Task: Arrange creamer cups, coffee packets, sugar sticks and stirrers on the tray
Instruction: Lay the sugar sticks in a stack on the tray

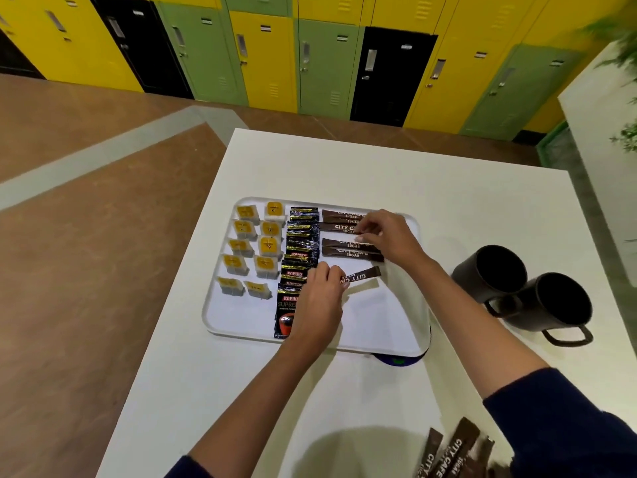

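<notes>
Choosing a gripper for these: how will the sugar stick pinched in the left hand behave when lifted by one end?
Likely light: the left hand pinches the sugar stick by one end. It juts out straight, so probably fairly stiff, though it may flex. It looks flat, so rolling seems unlikely.

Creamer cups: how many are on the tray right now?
10 creamer cups, in two columns of five at the left end of the tray, beside the coffee packets. None looks hidden.
</notes>
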Available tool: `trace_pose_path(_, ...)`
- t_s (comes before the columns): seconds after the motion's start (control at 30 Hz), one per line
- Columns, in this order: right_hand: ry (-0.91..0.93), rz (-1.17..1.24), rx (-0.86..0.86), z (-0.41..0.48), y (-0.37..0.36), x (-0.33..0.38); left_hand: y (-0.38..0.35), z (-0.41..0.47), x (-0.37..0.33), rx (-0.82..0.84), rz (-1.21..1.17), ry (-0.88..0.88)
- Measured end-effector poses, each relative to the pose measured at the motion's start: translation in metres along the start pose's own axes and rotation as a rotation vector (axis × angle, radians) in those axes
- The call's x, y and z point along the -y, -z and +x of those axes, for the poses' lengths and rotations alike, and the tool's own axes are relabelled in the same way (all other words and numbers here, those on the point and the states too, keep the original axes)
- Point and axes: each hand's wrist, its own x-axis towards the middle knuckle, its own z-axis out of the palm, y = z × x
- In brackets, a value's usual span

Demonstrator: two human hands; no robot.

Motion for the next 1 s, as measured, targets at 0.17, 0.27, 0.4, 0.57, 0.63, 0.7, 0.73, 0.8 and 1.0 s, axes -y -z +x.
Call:
trace_pose_path(0.17, -0.134, 0.255, 0.171, -0.031, 0.013, -0.013, 0.0, 0.017, -0.004, -0.009, 0.064, -0.045)
trace_pose_path(0.27, -0.139, 0.317, 0.23, -0.045, 0.011, -0.021, -0.003, 0.029, -0.005, 0.012, 0.107, -0.053)
trace_pose_path(0.4, -0.168, 0.345, 0.154, -0.051, 0.007, -0.024, -0.01, 0.042, -0.007, 0.047, 0.172, -0.059)
trace_pose_path(0.57, -0.313, 0.654, 0.042, -0.056, 0.007, -0.022, -0.009, 0.043, -0.012, -0.042, -0.042, 0.067)
trace_pose_path(0.63, -0.353, 0.783, 0.012, -0.058, 0.003, -0.018, -0.01, 0.04, -0.015, -0.079, -0.19, 0.139)
trace_pose_path(0.7, -0.365, 0.813, 0.031, -0.059, -0.003, -0.014, -0.013, 0.037, -0.019, -0.079, -0.329, 0.193)
trace_pose_path(0.73, -0.363, 0.809, 0.039, -0.058, -0.005, -0.013, -0.014, 0.037, -0.021, -0.056, -0.374, 0.214)
trace_pose_path(0.8, -0.352, 0.801, 0.038, -0.057, -0.007, -0.011, -0.013, 0.036, -0.023, 0.009, -0.446, 0.248)
trace_pose_path(1.0, -0.204, 0.475, 0.131, -0.05, 0.002, -0.016, 0.0, 0.046, -0.02, -0.092, -0.61, 0.241)
